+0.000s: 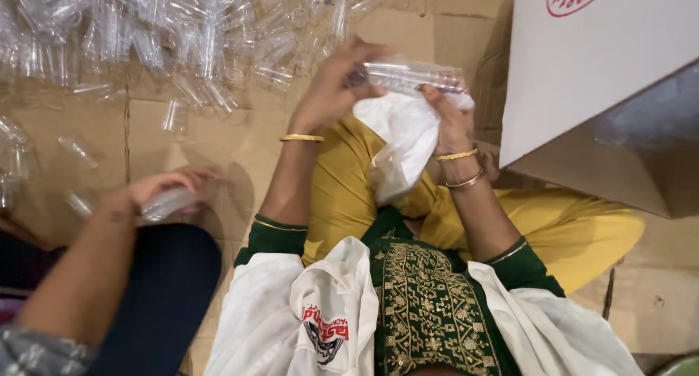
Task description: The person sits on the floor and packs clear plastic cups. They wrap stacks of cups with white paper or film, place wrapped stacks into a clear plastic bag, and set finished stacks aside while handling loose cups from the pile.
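Cardboard floor (240, 147) | left hand (331, 85) and right hand (451, 121) both clamped on clear tube bundle (411, 76), steadying it above white bag (404, 147), perhaps for bagging | loose tubes (182, 34) beyond bundle

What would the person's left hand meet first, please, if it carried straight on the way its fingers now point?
The left hand points up and away, toward the heap of clear plastic tubes on the cardboard floor. That heap looks first in line beyond the clear bundle it already grips, though depth is hard to judge.
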`<state>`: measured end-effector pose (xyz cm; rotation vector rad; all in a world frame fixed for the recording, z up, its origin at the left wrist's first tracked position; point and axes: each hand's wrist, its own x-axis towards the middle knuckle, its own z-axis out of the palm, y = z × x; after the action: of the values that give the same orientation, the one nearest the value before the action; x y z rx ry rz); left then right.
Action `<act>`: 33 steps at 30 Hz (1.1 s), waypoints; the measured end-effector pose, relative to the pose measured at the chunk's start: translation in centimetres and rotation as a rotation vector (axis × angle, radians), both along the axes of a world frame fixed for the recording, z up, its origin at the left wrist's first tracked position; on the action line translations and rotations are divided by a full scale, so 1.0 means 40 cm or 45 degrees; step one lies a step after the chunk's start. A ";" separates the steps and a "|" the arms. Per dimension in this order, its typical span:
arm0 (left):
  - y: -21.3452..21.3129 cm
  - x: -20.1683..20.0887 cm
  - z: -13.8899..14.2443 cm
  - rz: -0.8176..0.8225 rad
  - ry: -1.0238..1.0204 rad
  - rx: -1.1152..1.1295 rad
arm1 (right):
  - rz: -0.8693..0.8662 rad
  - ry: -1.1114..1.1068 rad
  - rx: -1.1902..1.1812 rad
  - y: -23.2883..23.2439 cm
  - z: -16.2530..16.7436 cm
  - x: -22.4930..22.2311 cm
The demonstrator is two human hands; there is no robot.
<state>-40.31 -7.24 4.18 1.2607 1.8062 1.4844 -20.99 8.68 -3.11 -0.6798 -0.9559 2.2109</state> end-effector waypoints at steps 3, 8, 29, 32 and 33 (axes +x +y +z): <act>0.004 -0.051 -0.003 0.223 0.110 -0.061 | 0.014 0.076 -0.154 0.044 -0.023 0.019; 0.076 -0.019 -0.046 0.067 0.564 0.217 | 0.288 0.245 -0.632 0.083 -0.037 0.039; -0.391 0.032 -0.409 1.295 0.018 -0.337 | 0.800 0.032 -0.200 -0.019 0.085 0.071; -0.434 0.062 -0.440 1.064 0.687 -0.485 | 0.742 -0.111 -0.090 -0.034 0.081 0.054; -0.440 0.065 -0.441 1.052 0.666 -0.470 | 0.728 -0.185 -0.023 -0.037 0.076 0.037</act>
<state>-37.70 -24.83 -13.47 0.7737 3.0321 1.1115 -19.50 7.20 -0.05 -0.6373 -1.3347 2.6898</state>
